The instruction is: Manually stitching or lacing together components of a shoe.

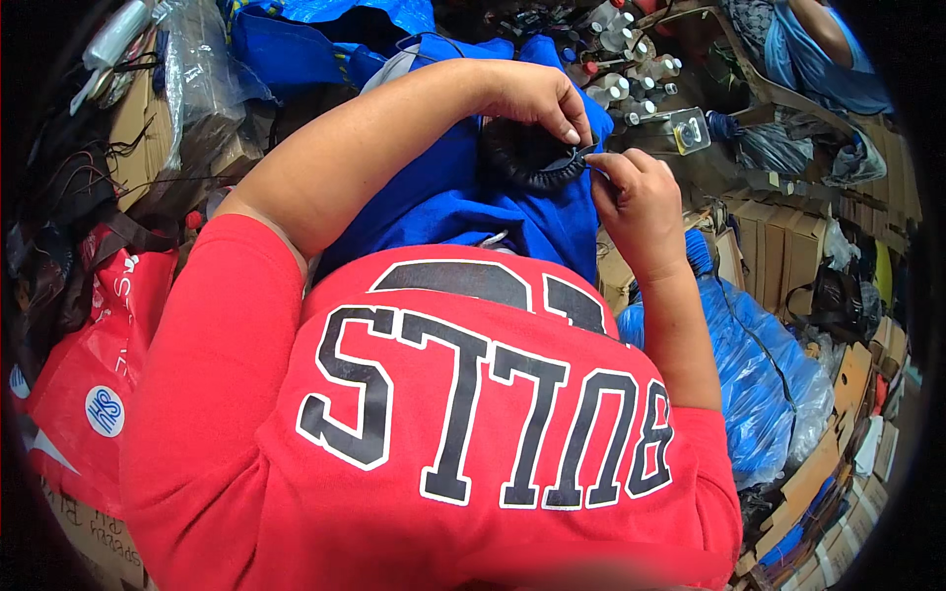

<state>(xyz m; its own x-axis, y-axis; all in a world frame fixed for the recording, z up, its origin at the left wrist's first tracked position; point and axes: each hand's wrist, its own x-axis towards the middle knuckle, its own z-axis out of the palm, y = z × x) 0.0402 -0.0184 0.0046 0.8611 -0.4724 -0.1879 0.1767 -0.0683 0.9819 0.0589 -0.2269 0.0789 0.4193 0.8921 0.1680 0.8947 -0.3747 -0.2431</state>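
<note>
A black ring with a ribbed, wrapped surface [550, 180] lies over my blue-clothed lap [394, 192]. It may be a coil of cord or a wrapped band; I cannot tell which. My left hand [537, 97] reaches over from the far side, thumb and fingers pinched at the ring's right edge. Close beside it, my right hand [639, 197] is closed in a pinch, its thumb and forefinger on a thin dark strand at the same spot. The fingertips of both hands nearly meet. Part of the ring is in shadow under my left hand.
Several clear bottles with white caps [631, 84] stand at the back right, by a clear plastic container [687, 131]. Cardboard boxes [778, 236] and a blue plastic bag [754, 364] lie to the right. A red bag [94, 364] sits on the left; a blue bag [296, 44] is behind.
</note>
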